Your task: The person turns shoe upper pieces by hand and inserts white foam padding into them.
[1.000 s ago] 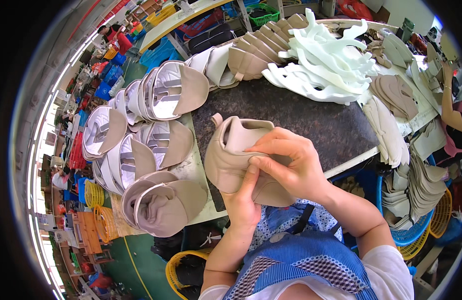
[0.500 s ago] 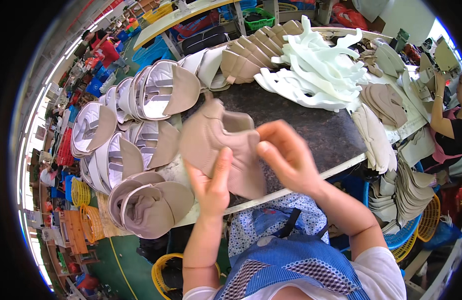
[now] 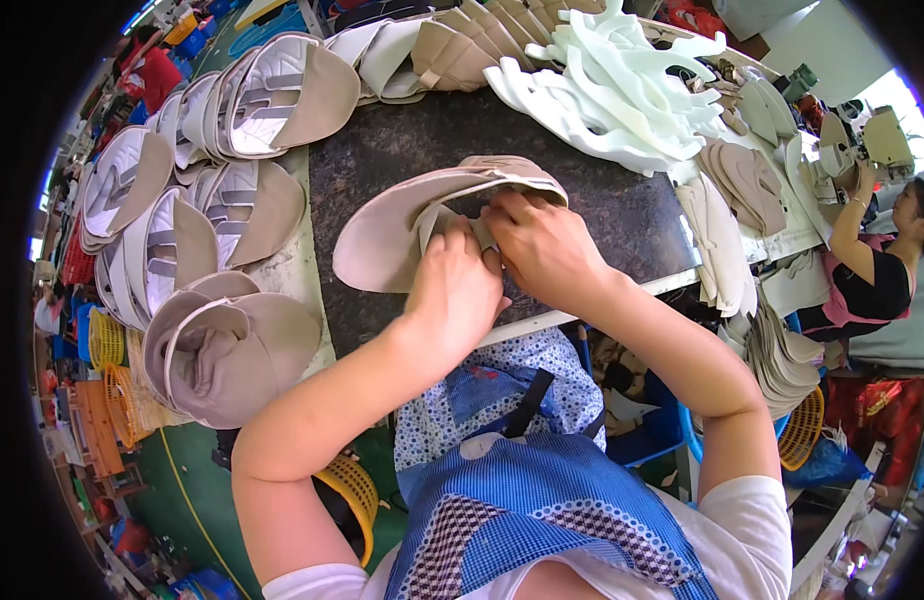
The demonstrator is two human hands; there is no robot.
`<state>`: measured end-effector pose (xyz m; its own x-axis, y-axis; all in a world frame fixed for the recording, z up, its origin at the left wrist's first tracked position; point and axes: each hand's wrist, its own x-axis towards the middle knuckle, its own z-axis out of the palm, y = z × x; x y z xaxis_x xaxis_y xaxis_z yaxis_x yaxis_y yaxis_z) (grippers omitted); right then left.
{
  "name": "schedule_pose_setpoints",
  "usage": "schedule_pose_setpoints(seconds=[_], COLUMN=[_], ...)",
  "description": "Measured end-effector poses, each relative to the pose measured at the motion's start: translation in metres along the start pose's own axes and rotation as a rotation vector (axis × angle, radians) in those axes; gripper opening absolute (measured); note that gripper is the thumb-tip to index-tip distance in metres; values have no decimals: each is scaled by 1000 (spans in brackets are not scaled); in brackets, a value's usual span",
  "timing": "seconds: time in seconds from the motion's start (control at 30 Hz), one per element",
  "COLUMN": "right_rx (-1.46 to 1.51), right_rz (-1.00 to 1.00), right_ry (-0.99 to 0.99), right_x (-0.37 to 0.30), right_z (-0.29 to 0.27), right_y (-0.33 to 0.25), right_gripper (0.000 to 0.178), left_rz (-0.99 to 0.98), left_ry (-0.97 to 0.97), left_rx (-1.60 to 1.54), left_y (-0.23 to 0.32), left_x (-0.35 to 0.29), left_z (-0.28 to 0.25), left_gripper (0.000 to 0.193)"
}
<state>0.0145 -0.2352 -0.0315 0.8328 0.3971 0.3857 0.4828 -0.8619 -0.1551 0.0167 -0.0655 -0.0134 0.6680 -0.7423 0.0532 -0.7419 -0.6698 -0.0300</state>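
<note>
A beige cap (image 3: pixel 377 235) is held over the dark table top (image 3: pixel 367 135), its wide curved brim pointing left. My left hand (image 3: pixel 457 285) has its fingers bent over the near side of the cap's opening, close to the brim. Right beside it, my right hand (image 3: pixel 542 240) reaches into the opening with curled fingers gripping the cap's edge. The two hands nearly touch. Between them a strip of the cap's inside shows, but the fingertips are mostly hidden by the fabric and the backs of the hands.
Stacked caps with pale linings (image 3: pixel 282 100) line the left side, with another nested pair (image 3: pixel 227 345) at the near left corner. White curved foam strips (image 3: pixel 622 100) pile up at the back. Beige fabric pieces (image 3: pixel 747 190) lie to the right, where a co-worker (image 3: pixel 872 260) sits.
The cap has turned over, so its brim now faces left and its opening faces me. Both hands have moved from its outside to the opening, and the view has shifted.
</note>
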Motion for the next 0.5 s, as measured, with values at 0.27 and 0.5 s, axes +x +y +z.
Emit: schedule_pose_setpoints(seconds=[0.27,0.5], right_rx=[25,65], right_rz=[-4,188], right_ry=[93,-213], right_x=[-3,-6], right_z=[10,-7], right_y=[9,9], right_gripper=[12,22], left_rz=[-73,3], left_ry=[169,241], left_rx=[-295,-156], left_y=[-33,-49], left_x=[33,21], left_z=[17,26], left_gripper=[40,13])
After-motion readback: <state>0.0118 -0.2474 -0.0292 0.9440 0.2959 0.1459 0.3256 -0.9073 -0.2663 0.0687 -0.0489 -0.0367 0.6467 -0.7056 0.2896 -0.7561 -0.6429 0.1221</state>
